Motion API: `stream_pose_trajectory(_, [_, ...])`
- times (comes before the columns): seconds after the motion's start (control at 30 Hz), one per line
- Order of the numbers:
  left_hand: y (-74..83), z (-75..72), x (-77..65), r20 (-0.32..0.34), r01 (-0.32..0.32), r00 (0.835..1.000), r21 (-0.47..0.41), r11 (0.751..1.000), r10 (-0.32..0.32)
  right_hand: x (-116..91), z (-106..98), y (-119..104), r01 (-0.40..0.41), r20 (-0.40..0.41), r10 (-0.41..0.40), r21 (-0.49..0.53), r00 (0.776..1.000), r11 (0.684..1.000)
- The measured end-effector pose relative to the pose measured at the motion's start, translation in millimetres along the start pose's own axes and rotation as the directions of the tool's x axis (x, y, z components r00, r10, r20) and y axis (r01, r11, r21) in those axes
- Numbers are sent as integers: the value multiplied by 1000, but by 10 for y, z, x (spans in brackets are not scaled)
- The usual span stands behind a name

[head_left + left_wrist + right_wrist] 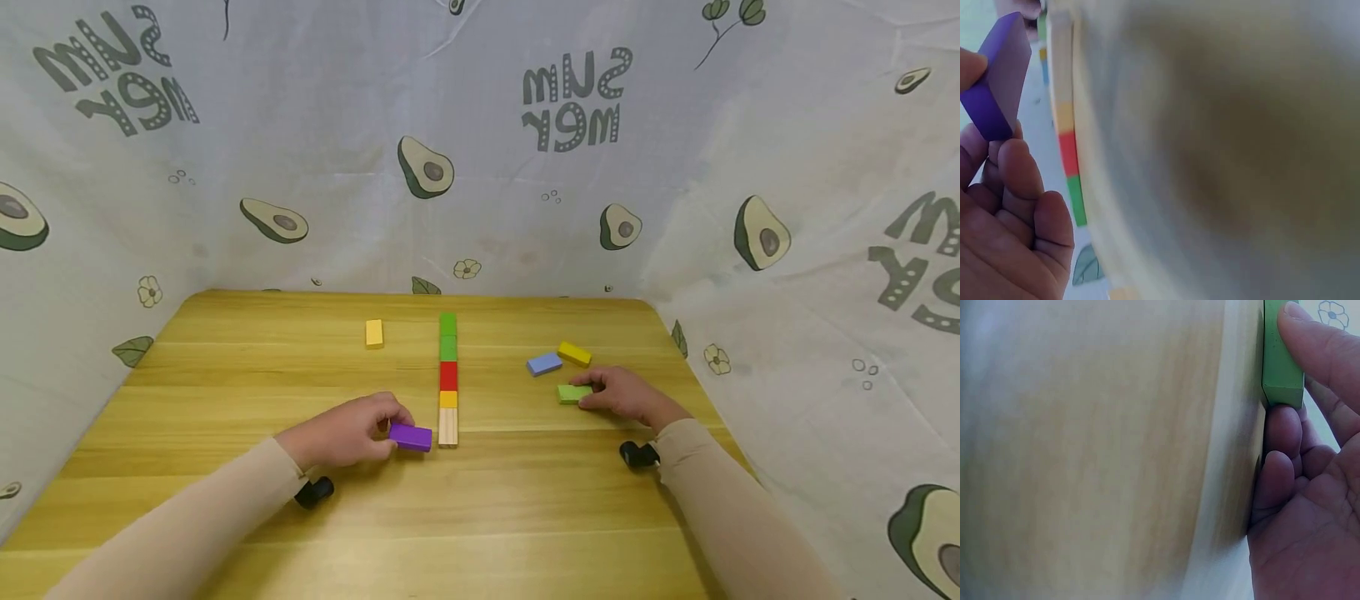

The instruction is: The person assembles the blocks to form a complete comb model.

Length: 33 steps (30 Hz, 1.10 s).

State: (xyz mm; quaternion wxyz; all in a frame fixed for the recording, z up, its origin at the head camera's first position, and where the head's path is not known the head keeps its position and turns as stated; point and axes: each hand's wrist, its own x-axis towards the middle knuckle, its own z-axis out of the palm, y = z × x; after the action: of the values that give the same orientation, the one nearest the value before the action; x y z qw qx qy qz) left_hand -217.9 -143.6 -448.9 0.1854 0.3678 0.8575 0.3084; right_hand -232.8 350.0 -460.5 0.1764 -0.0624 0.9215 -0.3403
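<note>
My left hand (356, 429) pinches a purple block (410, 437) between thumb and fingers, just left of the row's near end. In the left wrist view the purple block (1004, 75) appears tilted and off the table. On the right, my right hand (622, 393) grips a light green block (573, 394) by its right end; the right wrist view has this green block (1282, 356) down at the table surface. Between the hands runs a straight row of blocks: green (447, 325) at the far end, then red (448, 376), orange (448, 399) and plain wood (447, 427) nearest.
Beyond the right hand lie a blue block (543, 364) and a yellow block (574, 354). A light orange block (374, 334) lies left of the row's far end. Printed cloth (495, 233) hangs behind the wooden table (480, 525) and along both its sides.
</note>
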Motion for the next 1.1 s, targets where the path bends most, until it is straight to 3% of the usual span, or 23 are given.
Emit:
stream_pose_trajectory(0.4, [113, 216, -20, 79, -34, 996, 33, 999, 31, 6, -11, 0, 10, -2, -10, -9, 1000, 1000])
stream_pose_trajectory(0.7, [176, 263, 17, 146, -51, 988, 66, 997, 41, 1, -19, -7, 19, 1, -19, -17, 1000, 1000])
stream_pose_trajectory(1.1, [250, 270, 37, 180, -65, 983, 107, 992, 45, -7, -11, 1, 7, 4, -7, 13, 1000, 1000])
